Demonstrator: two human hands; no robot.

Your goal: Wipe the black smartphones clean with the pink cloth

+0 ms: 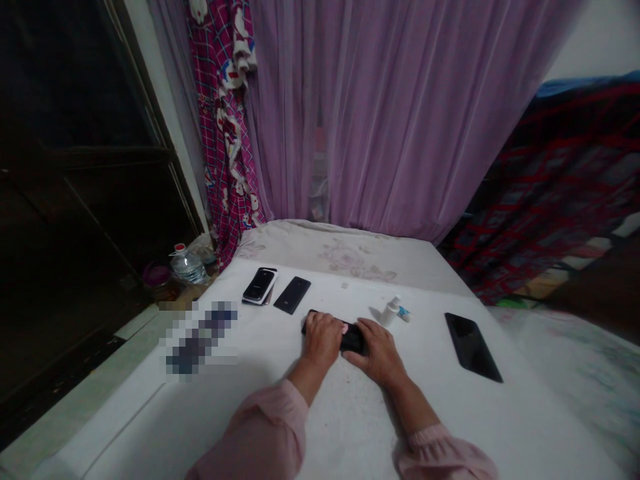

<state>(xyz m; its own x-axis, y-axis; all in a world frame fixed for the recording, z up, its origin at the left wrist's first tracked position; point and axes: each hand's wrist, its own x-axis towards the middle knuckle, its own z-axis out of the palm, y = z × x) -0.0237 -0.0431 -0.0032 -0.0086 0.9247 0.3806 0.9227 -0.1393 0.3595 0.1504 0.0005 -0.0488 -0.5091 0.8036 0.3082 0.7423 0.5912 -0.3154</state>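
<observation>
A black phone (351, 337) lies on the white sheet (280, 400) in front of me. My left hand (323, 337) rests over its left end with fingers curled down on it. My right hand (380, 350) presses on its right end, fingers bent over the edge. Most of the phone is hidden under both hands. A small white bottle (390, 311) lies just beyond my right hand, with a small white and blue tube (404, 314) beside it.
Two stacked phones (260, 285) and a dark phone (292, 295) lie at the far left of the sheet. A larger black phone (473, 347) lies to the right. A water bottle (187, 265) stands on the floor at the left. Purple curtains (390, 113) hang behind.
</observation>
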